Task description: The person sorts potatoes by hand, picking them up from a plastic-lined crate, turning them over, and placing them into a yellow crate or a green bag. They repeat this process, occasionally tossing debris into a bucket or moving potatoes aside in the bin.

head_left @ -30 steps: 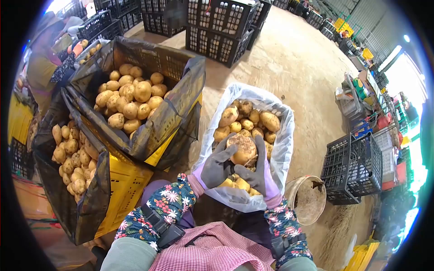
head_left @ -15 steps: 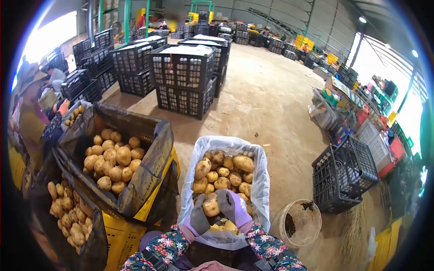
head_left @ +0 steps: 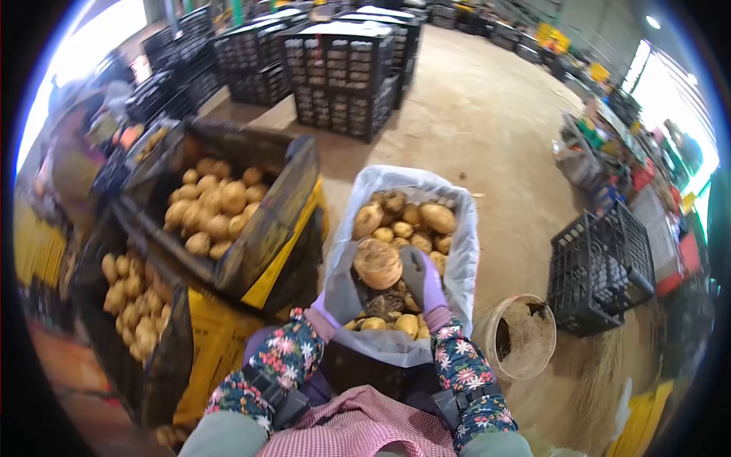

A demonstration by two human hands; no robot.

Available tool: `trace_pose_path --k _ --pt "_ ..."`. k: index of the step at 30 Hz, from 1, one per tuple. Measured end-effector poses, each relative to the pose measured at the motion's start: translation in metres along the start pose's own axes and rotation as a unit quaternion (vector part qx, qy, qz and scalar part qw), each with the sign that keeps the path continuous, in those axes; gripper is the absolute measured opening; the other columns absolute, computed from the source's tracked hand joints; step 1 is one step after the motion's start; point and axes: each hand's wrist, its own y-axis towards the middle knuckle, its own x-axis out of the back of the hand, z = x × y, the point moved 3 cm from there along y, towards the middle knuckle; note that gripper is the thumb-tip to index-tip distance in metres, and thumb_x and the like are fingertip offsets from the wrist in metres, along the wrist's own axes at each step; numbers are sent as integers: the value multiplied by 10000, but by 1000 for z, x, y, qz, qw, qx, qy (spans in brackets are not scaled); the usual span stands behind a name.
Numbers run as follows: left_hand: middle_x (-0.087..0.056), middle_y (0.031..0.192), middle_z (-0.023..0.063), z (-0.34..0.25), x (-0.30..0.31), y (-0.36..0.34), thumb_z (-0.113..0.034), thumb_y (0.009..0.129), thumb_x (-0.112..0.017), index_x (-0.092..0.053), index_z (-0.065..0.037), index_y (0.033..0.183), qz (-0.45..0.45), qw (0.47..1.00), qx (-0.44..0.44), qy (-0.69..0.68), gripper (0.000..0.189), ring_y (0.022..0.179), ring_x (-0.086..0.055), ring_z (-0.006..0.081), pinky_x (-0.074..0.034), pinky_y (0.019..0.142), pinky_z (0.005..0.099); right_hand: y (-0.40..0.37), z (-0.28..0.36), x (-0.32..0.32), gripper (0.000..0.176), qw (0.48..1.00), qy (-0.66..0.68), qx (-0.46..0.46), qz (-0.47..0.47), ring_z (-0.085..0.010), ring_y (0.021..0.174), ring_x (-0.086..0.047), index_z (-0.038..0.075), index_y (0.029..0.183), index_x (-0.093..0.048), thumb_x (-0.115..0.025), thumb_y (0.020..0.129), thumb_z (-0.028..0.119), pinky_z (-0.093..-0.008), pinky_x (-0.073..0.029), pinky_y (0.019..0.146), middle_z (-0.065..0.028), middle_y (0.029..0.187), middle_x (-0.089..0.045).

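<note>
A large round potato [head_left: 378, 263] is raised above the liner-covered crate [head_left: 361, 199] in front of me. My left hand [head_left: 344, 280], in a grey and purple glove, is closed against its left side. My right hand [head_left: 421, 276], gloved alike, grips it from the right; some fingertips are hidden. Under and around the hands lie several smaller potatoes [head_left: 403, 229] inside the white plastic liner. Dark soil or debris [head_left: 388, 303] shows below the held potato.
On the left stand dark-lined yellow crates [head_left: 285, 255] with potatoes [head_left: 217, 209]. A dirty white bucket [head_left: 539, 346] is at the right, with black crates [head_left: 586, 286] beyond it. Stacked black crates [head_left: 335, 84] stand ahead. Another person [head_left: 76, 167] is at the far left.
My view has tilted down, so the crates sit higher in the picture. The held potato is now closer to the camera and looks larger, lifted off the pile between my hands.
</note>
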Motion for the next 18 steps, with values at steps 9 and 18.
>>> trace_pose_path --k 9,18 --pt "-503 1290 147 -12 16 -16 -269 1009 -354 -369 -19 1363 -103 836 181 -507 434 1203 -515 251 -392 1052 400 -20 62 -14 750 953 241 39 181 -245 1224 -478 -54 1405 -273 -693 839 202 -329 -358 1052 -186 1317 -476" --pt "-555 1125 59 -15 -6 -50 -263 938 -584 -372 -162 1398 -105 846 160 -497 517 1039 -568 139 -520 780 304 -35 102 -10 735 938 239 -29 249 -230 1146 -514 -28 1350 -389 -738 763 242 -355 -428 988 -147 1264 -511"
